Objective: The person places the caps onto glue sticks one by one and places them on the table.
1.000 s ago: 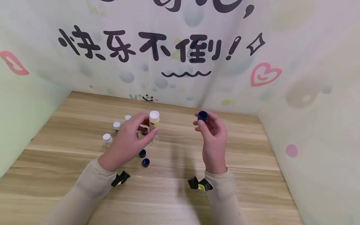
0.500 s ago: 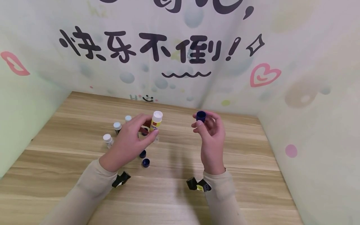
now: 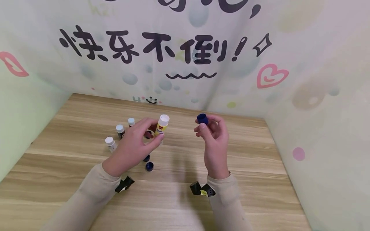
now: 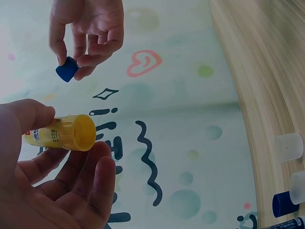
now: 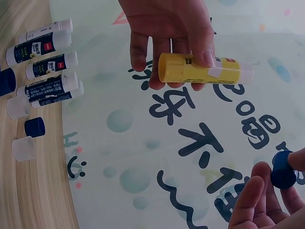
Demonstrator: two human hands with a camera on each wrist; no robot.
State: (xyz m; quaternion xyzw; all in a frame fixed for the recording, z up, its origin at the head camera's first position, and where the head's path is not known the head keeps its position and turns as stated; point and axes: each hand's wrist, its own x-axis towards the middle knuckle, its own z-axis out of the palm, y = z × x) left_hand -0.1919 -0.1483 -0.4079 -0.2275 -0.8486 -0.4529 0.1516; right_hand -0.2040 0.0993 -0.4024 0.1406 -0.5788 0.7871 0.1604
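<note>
My left hand (image 3: 131, 148) holds a yellow glue stick (image 3: 161, 129) with a white upper end, pinched between thumb and fingers and leaning slightly right above the table. In the left wrist view, the glue stick's yellow end (image 4: 85, 132) faces right. To its right, my right hand (image 3: 216, 147) pinches a dark blue cap (image 3: 202, 119), its hollow end up. Glue stick and cap are apart, with a gap between the hands. In the right wrist view, the same cap (image 5: 283, 170) sits between the fingertips at lower right.
Several dark-labelled glue sticks (image 5: 40, 47) with white ends stand on the wooden table (image 3: 231, 199), partly behind my left hand. Loose blue caps (image 3: 149, 166) and translucent caps (image 5: 24, 149) lie near them. A printed wall cloth (image 3: 185, 86) rises along the table's back edge.
The yellow glue stick has shifted slightly right and tilted further that way. My right hand has drifted a little left with the blue cap, narrowing the gap.
</note>
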